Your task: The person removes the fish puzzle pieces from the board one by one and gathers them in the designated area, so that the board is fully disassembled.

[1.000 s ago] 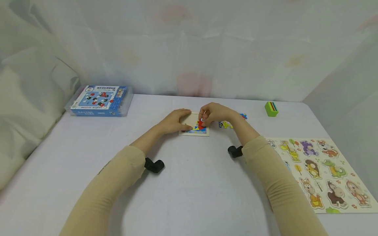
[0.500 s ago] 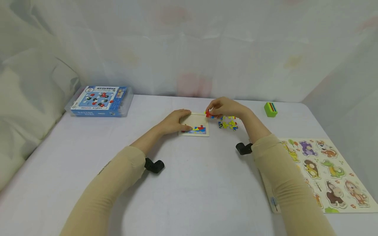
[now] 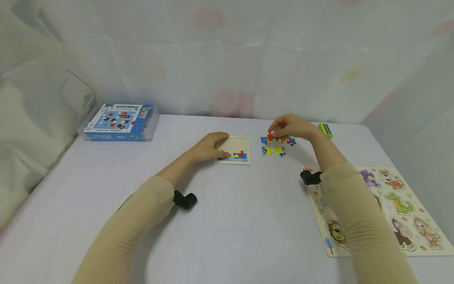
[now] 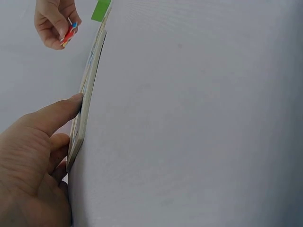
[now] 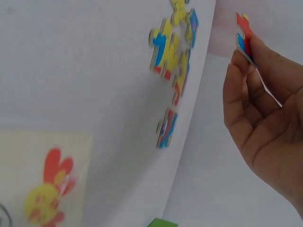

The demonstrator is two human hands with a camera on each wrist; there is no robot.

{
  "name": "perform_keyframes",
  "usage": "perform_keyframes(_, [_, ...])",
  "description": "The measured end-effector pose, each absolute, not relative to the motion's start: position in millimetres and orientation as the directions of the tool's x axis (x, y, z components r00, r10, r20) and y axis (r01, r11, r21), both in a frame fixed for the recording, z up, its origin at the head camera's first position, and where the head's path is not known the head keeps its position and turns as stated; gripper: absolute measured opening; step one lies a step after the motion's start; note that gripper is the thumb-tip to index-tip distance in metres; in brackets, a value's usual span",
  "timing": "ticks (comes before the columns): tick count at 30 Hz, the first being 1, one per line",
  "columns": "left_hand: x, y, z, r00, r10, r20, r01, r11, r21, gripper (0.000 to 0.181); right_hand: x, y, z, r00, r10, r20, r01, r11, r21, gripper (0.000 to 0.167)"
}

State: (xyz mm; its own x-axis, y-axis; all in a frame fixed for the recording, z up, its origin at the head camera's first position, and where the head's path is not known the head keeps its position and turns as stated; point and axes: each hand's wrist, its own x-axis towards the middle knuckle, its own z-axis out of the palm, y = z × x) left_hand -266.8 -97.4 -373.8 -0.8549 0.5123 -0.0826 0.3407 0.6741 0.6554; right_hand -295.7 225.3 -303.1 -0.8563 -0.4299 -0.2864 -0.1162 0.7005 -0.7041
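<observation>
My left hand (image 3: 208, 148) grips the left side of a small wooden jigsaw tray (image 3: 237, 143), its thumb over the lower part. In the left wrist view the tray (image 4: 88, 106) appears edge-on beside my thumb and fingers. Colourful joined pieces (image 3: 239, 157) fill part of the tray's bottom; the rest shows bare wood. Between thumb and fingertips, my right hand (image 3: 293, 127) pinches a red and blue jigsaw piece (image 5: 245, 35). It is held above several loose, mostly yellow and blue pieces (image 3: 276, 150) right of the tray; the right wrist view shows these pieces (image 5: 165, 52) apart from the hand.
A boxed molecule model set (image 3: 118, 121) lies at the back left. At the back right stands a green block with coloured stripes (image 3: 325, 130), partly behind my right wrist. An animal puzzle board (image 3: 390, 213) lies at the right, partly under my right forearm.
My right hand has moved right, from over the tray to above the loose pieces, carrying the red jigsaw piece away from the tray. My left hand stays on the tray.
</observation>
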Motion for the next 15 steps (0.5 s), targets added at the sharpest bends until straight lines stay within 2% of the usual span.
perform_keyframes(15, [-268.2,-97.3,-374.8,-0.857,0.507,-0.088,0.331,0.673,0.662,0.081,-296.0,265.8,-300.4,-0.839,-0.384,-0.385,-0.013,0.722,-0.692,0.028])
